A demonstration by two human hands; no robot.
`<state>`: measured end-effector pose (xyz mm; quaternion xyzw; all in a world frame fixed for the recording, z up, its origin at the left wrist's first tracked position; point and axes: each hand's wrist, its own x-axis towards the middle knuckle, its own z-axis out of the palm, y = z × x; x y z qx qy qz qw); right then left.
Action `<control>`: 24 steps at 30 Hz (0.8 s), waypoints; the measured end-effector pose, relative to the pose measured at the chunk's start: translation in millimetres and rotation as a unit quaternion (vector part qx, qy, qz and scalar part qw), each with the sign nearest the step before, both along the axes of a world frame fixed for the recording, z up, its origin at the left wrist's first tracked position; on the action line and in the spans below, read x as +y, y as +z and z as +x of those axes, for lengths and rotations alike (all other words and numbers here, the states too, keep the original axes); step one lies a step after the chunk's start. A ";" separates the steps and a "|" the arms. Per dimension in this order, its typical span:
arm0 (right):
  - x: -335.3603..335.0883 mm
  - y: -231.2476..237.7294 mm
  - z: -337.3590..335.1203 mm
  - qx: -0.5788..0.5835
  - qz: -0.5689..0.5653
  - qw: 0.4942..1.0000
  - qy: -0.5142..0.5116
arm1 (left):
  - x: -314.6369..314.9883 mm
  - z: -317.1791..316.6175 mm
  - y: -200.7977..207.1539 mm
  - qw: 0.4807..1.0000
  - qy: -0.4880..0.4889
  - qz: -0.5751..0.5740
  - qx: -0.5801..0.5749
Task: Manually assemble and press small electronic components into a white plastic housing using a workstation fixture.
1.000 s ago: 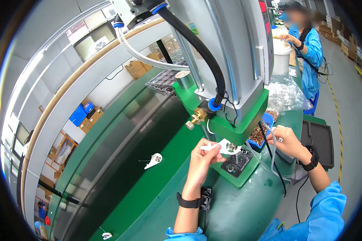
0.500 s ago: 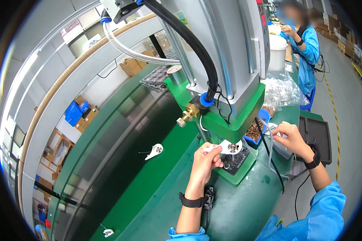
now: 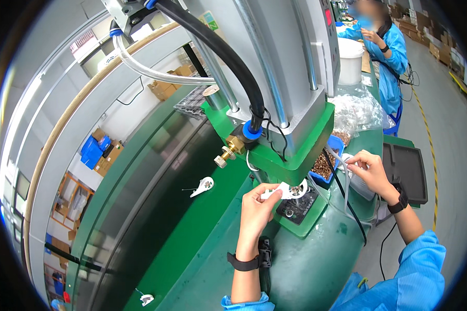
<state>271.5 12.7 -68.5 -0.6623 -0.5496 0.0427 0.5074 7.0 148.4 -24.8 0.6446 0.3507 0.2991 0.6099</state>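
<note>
In my left hand (image 3: 257,207) a flat white plastic piece (image 3: 297,192) with a round, ring-like end is pinched between thumb and fingers. Its round end lies directly under the metal tip of the green-and-grey press (image 3: 290,150), above a black fixture plate (image 3: 298,206) on a green base. Whether the tip presses on the piece is hard to see. My right hand (image 3: 371,171) is raised right of the press, beside a pale bent tube (image 3: 343,179) and a grey box (image 3: 361,187). Its fingers are curled together; anything between them is too small to make out.
Behind the tube stands a blue bin (image 3: 324,163) of small copper-coloured parts. Two similar white pieces (image 3: 203,186) lie apart on the green belt at left. Beyond are clear plastic bags (image 3: 355,114), a white bucket (image 3: 350,62) and a person in blue (image 3: 392,52). A black cable hangs by the fixture.
My right hand has moved left, toward the pale tube. The left hand still holds the white piece under the press. The view has shifted slightly, and the belt pieces sit nearer the press.
</note>
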 end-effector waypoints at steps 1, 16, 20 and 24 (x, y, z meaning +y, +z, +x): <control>1.7 -2.1 0.8 0.021 -0.003 1.000 -0.011 | 1.5 -2.2 1.9 1.000 -0.014 -0.010 0.026; 15.1 -25.7 4.6 0.099 0.025 0.994 -0.030 | -4.6 5.8 4.9 0.946 0.039 0.272 0.170; 19.4 -36.0 6.4 0.253 0.045 0.966 0.021 | -16.7 6.8 6.9 0.934 0.063 0.280 0.212; 13.8 -49.8 14.1 0.225 0.037 0.972 0.058 | -26.6 6.6 7.5 0.951 0.086 0.239 0.178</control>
